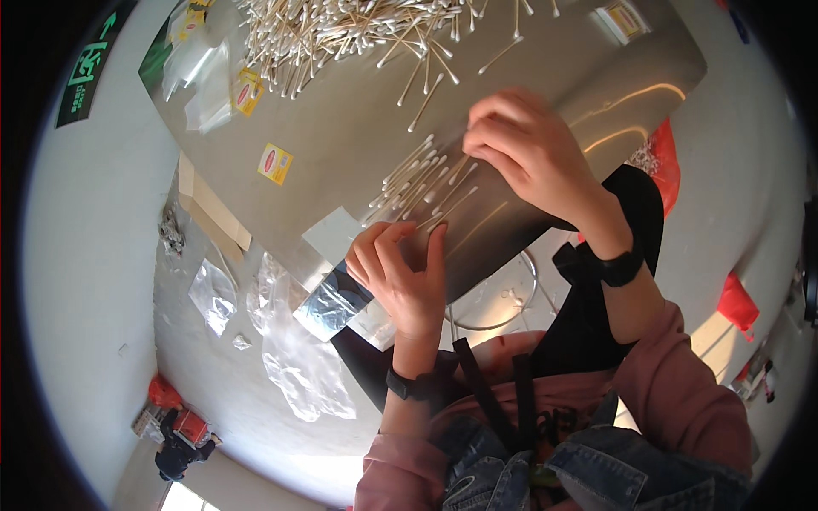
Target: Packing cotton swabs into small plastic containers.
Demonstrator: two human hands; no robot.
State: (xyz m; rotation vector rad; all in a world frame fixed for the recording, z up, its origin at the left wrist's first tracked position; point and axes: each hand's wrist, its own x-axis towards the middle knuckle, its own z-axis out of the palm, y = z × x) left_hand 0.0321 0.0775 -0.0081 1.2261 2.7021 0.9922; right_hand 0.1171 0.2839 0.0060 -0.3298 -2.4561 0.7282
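While two hands bend over the metal-topped table [341, 136], the loose row of cotton swabs [413, 179] lies right between them, sticks slanting, white tips bunched up! At the row's near end, here's the left hand [396, 264]: fingers curled, thumb set apart from them, fingertips right by the lowest sticks, and whether that grip has a swab, I cannot tell. Over at the row's right edge, the right hand [520, 145] is a blur, fingertips drawn together in a pinch; what that grip grasps, if anything, I cannot tell either. Just left of the row's near end, a pale square card [332, 234]. Farther left of the row, a small yellow card [275, 164] with a red oval. Beyond the row, a great heap of swabs [341, 34], a few strays between! Off the table, right of the row, a red bag [666, 175].
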